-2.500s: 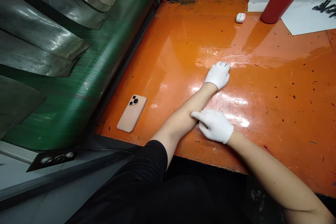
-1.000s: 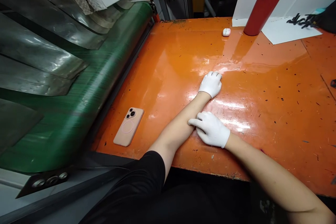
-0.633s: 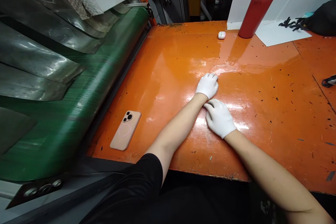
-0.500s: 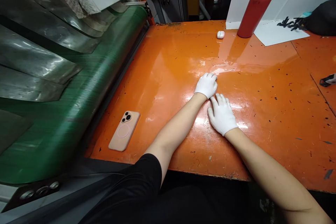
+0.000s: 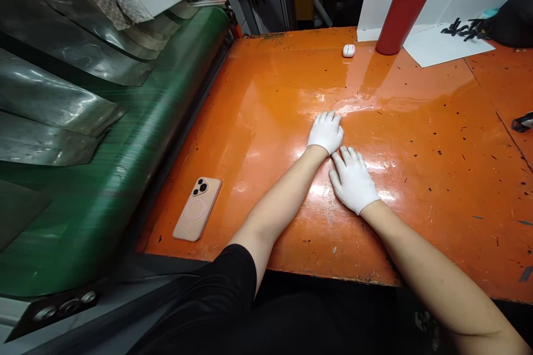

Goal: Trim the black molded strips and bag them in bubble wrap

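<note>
Both hands wear white knit gloves and rest on the glossy orange tabletop (image 5: 266,89). My left hand (image 5: 326,132) lies palm down near the middle, fingers spread a little and pointing away from me. Just nearer and to the right is my right hand (image 5: 353,180), also flat with its thumb and fingers apart, its fingertips close to the left glove. Neither hand holds anything that I can see. To the left of my left forearm, a pink phone (image 5: 197,209) lies with its cameras facing up.
A green conveyor belt (image 5: 166,111) runs along the left under hanging clear plastic strips (image 5: 54,94). Toward the back are a small white case (image 5: 348,51), a red bottle (image 5: 406,11), white paper (image 5: 437,50) and a black cap (image 5: 514,19). A black tool (image 5: 522,123) sits at right.
The view has shifted slightly. My left hand's fingers look a little more spread; both hands otherwise keep their places on the table.
</note>
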Demonstrator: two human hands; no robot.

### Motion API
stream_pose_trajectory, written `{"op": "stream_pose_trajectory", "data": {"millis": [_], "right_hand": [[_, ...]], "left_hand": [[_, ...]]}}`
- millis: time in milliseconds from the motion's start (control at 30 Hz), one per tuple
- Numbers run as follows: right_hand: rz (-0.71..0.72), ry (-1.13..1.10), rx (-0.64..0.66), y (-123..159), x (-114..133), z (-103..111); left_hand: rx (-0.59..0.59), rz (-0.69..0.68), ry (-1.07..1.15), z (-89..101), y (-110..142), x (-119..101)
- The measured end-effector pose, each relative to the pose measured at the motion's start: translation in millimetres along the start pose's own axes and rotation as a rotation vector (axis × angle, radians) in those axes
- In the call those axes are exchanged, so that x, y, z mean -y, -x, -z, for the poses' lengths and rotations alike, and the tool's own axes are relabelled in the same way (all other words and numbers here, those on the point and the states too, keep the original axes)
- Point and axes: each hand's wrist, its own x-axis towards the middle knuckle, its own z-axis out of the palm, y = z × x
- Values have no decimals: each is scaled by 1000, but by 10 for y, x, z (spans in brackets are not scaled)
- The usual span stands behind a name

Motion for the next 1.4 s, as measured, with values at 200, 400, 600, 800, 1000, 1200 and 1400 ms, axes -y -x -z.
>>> {"op": "stream_pose_trajectory", "data": {"millis": [200, 400, 600, 800, 1000, 1200, 1400], "right_hand": [[24, 8, -31, 10, 0, -11], [38, 12, -32, 13, -3, -10], [28, 9, -21, 10, 2, 0], [34, 14, -21, 9, 3, 4], [36, 15, -22, 9, -3, 8], [35, -16, -26, 12, 0, 11], [32, -9, -17, 13, 5, 14]], "left_hand": [[2, -17, 2, 37, 26, -6], [-3, -1, 32, 54, 17, -1], [-6, 5, 43, 68, 14, -3], [1, -32, -5, 47, 10, 19], [-21, 9, 39, 53, -5, 2], [-19, 36, 58, 47, -18, 18], [-11, 15, 47, 64, -4, 0]]}}
